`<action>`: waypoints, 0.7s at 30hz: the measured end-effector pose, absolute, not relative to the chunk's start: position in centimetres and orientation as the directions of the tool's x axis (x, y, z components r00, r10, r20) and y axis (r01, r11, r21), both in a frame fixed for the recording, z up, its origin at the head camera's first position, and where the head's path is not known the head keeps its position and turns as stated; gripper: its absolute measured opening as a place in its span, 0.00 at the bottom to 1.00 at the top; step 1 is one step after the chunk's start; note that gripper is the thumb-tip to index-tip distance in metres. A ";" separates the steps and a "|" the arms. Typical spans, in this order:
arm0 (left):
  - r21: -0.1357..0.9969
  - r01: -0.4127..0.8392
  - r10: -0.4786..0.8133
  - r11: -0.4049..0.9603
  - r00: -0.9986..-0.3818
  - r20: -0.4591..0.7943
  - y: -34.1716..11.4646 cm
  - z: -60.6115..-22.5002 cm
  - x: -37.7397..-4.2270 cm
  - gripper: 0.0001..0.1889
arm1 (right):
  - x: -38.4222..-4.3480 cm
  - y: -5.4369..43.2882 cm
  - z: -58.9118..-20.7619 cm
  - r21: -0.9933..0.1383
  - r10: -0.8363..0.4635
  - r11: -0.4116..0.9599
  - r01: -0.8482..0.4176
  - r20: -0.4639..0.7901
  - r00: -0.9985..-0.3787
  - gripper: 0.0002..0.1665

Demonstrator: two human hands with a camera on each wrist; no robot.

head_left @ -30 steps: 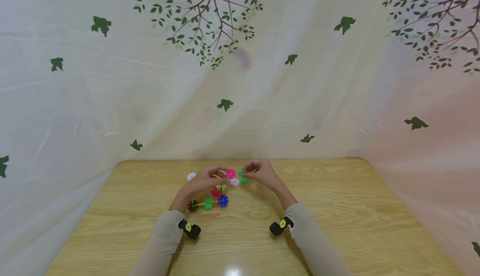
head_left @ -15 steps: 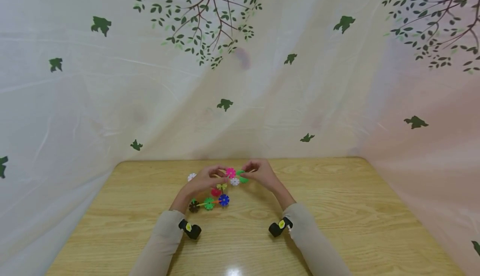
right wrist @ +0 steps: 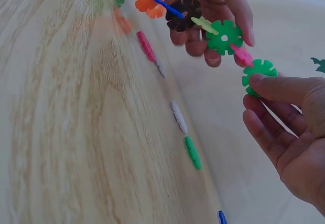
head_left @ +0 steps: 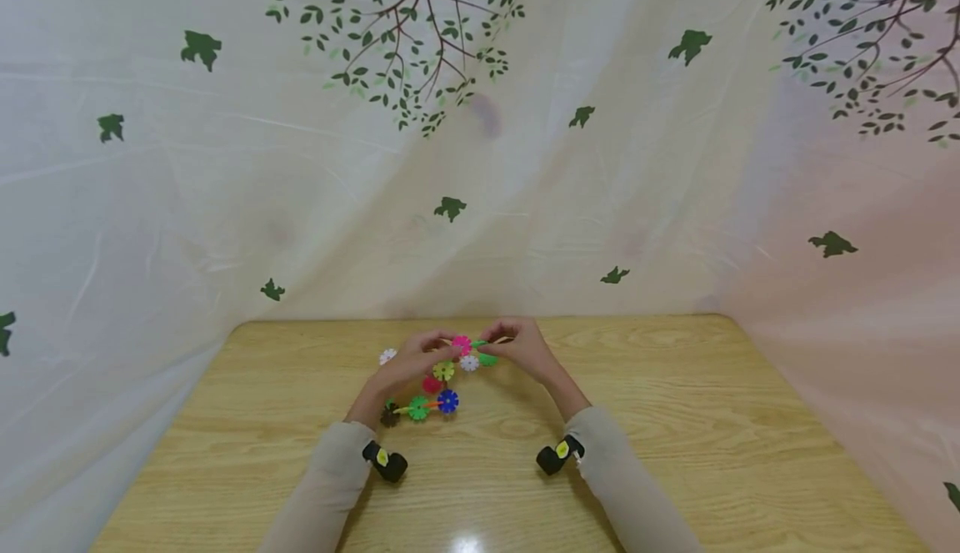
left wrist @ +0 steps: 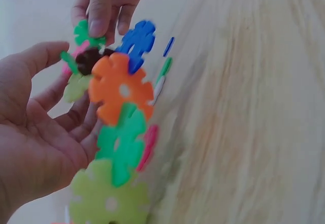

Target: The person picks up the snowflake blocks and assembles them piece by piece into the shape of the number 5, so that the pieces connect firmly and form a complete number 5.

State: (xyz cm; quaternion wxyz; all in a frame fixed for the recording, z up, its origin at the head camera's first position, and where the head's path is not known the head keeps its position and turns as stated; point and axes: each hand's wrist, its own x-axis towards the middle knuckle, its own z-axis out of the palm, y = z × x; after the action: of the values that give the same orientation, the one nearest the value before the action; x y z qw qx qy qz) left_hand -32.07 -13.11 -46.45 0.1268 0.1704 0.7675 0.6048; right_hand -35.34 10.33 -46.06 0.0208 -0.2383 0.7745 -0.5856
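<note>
A chain of interlocking plastic flower-shaped discs hangs between both hands. My right hand [right wrist: 299, 112] pinches the green end disc [right wrist: 260, 76] between thumb and fingers. A pink disc [right wrist: 241, 55] links that one to a second green disc [right wrist: 224, 37]. My left hand [left wrist: 35, 127] holds the chain at this second green disc, thumb on one side and fingers behind. From there the chain runs through a brown disc [right wrist: 184, 13], a blue disc [left wrist: 137, 43] and an orange disc [left wrist: 119, 89]. In the head view its lower end, with a dark blue disc [head_left: 447, 401], hangs below my left hand [head_left: 412, 361].
Loose discs lie flat on the wooden table [head_left: 675, 436]: a white one [head_left: 468, 363], a green one [right wrist: 192, 153], a pink one [right wrist: 145, 46] and a blue one [right wrist: 222, 217]. Another white disc [head_left: 387, 356] shows beside the left hand. A printed curtain [head_left: 525, 244] stands behind the table.
The green end disc at my right fingers has turned from showing its face to nearly edge-on. A yellow disc under my left hand has swung to face the head camera. Both hands stay nearly in place.
</note>
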 end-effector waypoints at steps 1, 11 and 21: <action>0.978 0.089 0.394 0.189 -0.919 0.007 -12.8 -46.5 -32.0 0.18 | -35.3 10.3 -46.0 -0.916 -0.395 0.201 -0.347 0.249 -0.884 0.08; 0.999 0.039 0.316 -0.004 -0.948 0.038 -11.4 -46.7 -31.8 0.13 | -35.0 9.9 -45.7 -0.909 -0.410 0.205 -0.363 0.257 -0.875 0.08; 0.997 0.065 0.287 -0.040 -0.955 0.074 -10.9 -46.9 -31.8 0.10 | -34.9 9.9 -45.7 -0.878 -0.413 0.220 -0.425 0.311 -0.856 0.05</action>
State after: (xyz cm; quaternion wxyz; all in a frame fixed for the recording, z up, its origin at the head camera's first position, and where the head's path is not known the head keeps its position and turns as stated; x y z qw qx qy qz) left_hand -31.77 -10.92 -46.89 0.0782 0.1277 0.6884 0.7097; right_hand -34.86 9.93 -45.69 -0.0053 -0.2684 0.7810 -0.5639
